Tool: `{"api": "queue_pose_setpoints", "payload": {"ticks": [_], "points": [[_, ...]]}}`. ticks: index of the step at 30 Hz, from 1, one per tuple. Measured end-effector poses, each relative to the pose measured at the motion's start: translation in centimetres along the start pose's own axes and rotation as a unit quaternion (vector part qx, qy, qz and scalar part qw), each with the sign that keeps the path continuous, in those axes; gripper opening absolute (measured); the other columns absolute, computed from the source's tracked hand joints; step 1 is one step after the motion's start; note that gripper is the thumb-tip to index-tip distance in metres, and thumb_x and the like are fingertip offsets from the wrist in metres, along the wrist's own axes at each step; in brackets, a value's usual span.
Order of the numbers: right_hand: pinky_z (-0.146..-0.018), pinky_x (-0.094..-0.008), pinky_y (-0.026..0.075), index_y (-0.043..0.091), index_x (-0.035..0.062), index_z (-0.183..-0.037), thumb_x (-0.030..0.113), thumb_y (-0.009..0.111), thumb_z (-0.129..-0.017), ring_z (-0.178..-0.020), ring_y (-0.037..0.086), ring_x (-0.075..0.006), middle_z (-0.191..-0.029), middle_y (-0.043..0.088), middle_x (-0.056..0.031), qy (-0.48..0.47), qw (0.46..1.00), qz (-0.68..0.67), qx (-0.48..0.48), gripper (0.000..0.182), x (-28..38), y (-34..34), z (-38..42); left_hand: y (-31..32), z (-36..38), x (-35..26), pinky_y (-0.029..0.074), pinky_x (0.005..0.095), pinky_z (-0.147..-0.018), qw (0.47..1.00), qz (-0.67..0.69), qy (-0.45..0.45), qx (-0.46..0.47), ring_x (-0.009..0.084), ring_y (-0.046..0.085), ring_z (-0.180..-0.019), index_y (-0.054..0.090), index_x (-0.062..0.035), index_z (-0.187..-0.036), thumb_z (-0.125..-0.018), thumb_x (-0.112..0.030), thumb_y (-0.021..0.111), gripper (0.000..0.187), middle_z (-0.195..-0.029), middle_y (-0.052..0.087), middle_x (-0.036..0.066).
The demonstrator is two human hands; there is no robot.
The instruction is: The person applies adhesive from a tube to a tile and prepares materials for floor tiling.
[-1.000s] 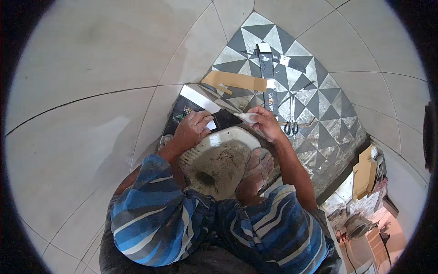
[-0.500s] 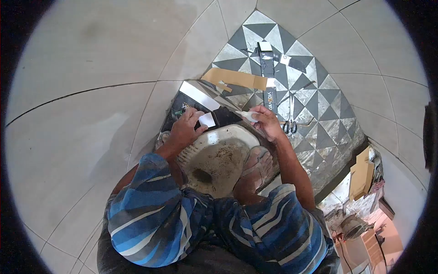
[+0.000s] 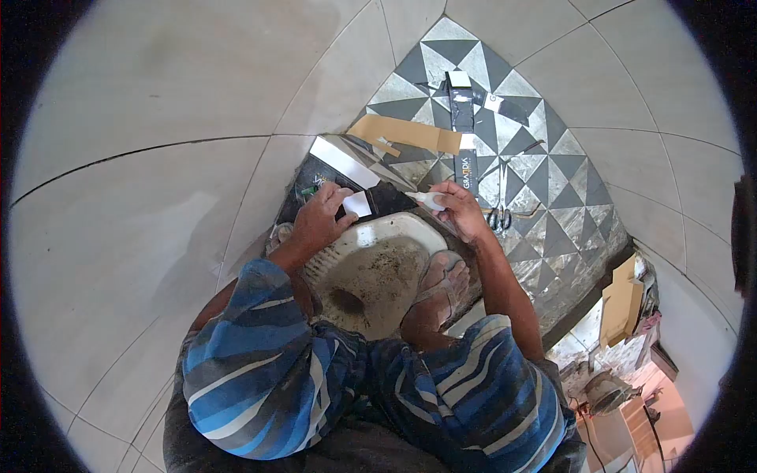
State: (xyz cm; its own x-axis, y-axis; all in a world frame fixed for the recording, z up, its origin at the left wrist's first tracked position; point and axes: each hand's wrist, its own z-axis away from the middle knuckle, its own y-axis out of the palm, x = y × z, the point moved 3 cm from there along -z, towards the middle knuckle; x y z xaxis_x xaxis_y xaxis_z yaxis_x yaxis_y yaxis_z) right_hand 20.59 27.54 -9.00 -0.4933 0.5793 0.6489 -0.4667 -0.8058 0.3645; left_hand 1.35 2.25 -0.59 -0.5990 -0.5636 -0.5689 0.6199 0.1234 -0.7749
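Head view. Left hand [image 3: 319, 223] pressed down on a dark box [image 3: 331, 189], fingers [image 3: 335, 197] curled together over its near edge, just beside a small white card [image 3: 357, 204] lying on the box top. Whether the fingertips actually pinch the card: cannot tell.

Right hand [image 3: 461, 211] closed around a small white tube [image 3: 426, 199], fingers clamped on its body, nozzle pointing toward the left fingers and the card. Tube judged light, soft-walled and likely to give under a squeeze; best held mid-body, as now, with light pressure only. Card judged thin, light and easily bent or blown; best pinned flat at an edge rather than lifted. Box judged stiff cardboard, stable under the palm.

Below both hands, a soiled squat toilet [image 3: 371, 272]; a sandalled foot [image 3: 438, 296] rests on its right side. Beyond the right fingers, on the patterned floor [image 3: 552, 197]: a brown cardboard strip [image 3: 406, 135], a long dark carton [image 3: 464, 134], scissors [image 3: 498, 217].
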Motion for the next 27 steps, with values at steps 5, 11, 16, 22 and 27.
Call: {"api": "queue_pose_setpoints", "payload": {"ticks": [5,11,16,22,27], "points": [[-0.066,-0.0224,0.046,0.066,0.0059,-0.117,0.016,0.066,-0.096,-0.078,0.062,-0.0084,-0.097,0.072,-0.0017,0.003,1.0,0.008,-0.002,0.023,0.01,0.06,-0.24,-0.1,-0.05,-0.02,0.055,0.047,-0.09,1.0,0.002,-0.001,0.005,0.0392,0.064,-0.106,0.064,-0.0075,-0.126,-0.081,-0.026,0.084,0.052,-0.116,0.06,0.018],[-0.064,-0.0219,0.046,0.066,0.0051,-0.115,0.015,0.065,-0.097,-0.076,0.062,-0.0079,-0.096,0.072,-0.0028,0.0,1.0,-0.004,0.002,0.021,0.53,0.45,-0.04,0.05,-0.01,0.42,0.055,0.0462,-0.088,1.0,0.01,0.002,0.004,0.0381,0.065,-0.104,0.064,-0.0078,-0.126,-0.081,-0.024,0.084,0.051,-0.115,0.061,0.017],[-0.062,-0.022,0.042,0.067,0.0081,-0.111,0.02,0.063,-0.099,-0.076,0.059,-0.0065,-0.094,0.069,0.0009,-0.021,1.0,0.015,0.012,0.017,0.57,0.61,0.07,-0.03,-0.04,0.44,0.055,0.0461,-0.088,1.0,0.007,0.01,0.004,0.0383,0.064,-0.102,0.064,-0.0073,-0.125,-0.082,-0.024,0.084,0.05,-0.113,0.06,0.017],[-0.062,-0.0216,0.041,0.068,0.0071,-0.111,0.018,0.062,-0.099,-0.076,0.059,-0.0068,-0.094,0.069,0.0014,-0.015,1.0,0.021,0.006,0.017,0.57,0.61,-0.02,-0.26,-0.1,-0.09,0.055,0.0457,-0.086,0.999,-0.014,0.034,0.002,0.0365,0.063,-0.101,0.064,-0.0088,-0.13,-0.083,-0.026,0.083,0.053,-0.111,0.059,0.016],[-0.066,-0.0231,0.044,0.068,0.0076,-0.112,0.018,0.062,-0.099,-0.078,0.06,-0.0079,-0.094,0.069,0.0012,-0.023,1.0,0.014,0.006,0.018,0.67,0.7,-0.18,-0.35,-0.15,-0.19,0.055,0.0444,-0.085,0.998,-0.031,0.046,0.02,0.0341,0.063,-0.099,0.063,-0.0124,-0.136,-0.085,-0.026,0.082,0.056,-0.109,0.059,0.014]]}}
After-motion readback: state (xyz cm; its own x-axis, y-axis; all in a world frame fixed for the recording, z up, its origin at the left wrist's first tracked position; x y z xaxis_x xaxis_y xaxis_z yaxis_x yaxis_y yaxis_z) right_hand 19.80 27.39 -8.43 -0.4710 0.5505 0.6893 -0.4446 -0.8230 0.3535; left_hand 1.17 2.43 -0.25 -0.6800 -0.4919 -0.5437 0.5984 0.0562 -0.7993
